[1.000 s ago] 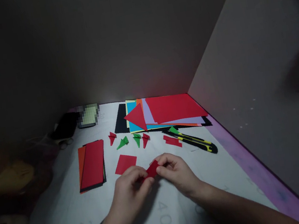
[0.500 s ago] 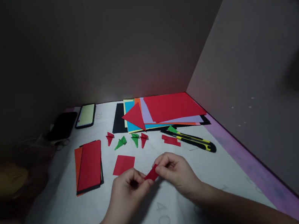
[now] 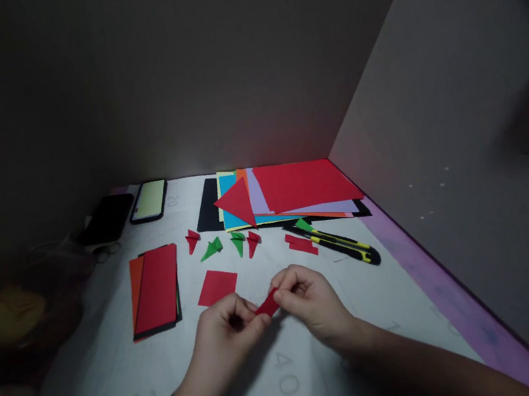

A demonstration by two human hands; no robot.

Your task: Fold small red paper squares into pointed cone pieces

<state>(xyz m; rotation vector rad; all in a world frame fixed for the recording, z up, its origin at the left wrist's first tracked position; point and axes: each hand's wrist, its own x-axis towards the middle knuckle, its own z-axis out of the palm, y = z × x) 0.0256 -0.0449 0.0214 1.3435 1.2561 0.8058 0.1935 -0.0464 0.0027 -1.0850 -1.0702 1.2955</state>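
A small red paper strip (image 3: 267,304) is held between both hands, just above the white sheet with printed numbers (image 3: 286,371). My left hand (image 3: 229,332) pinches its left end between thumb and fingers. At the other end, my right hand (image 3: 312,301) pinches it the same way. A flat red paper square (image 3: 217,286) lies just beyond my left hand. Farther back are folded red pieces (image 3: 253,243) and folded green pieces (image 3: 211,249). Beyond my right hand lie small red paper strips (image 3: 301,244) and a black and yellow box cutter (image 3: 343,245).
Coloured paper sheets (image 3: 307,184) are stacked by the back wall, with a red triangle (image 3: 239,203) on them. Cut paper rectangles (image 3: 157,289) lie at left. A lit phone (image 3: 149,201) and a dark device (image 3: 108,219) sit back left. A wall (image 3: 460,125) stands at right.
The view has tilted very slightly, so the things on the table sit a little higher. Both hands keep their pinch on the red paper strip, almost unmoved.
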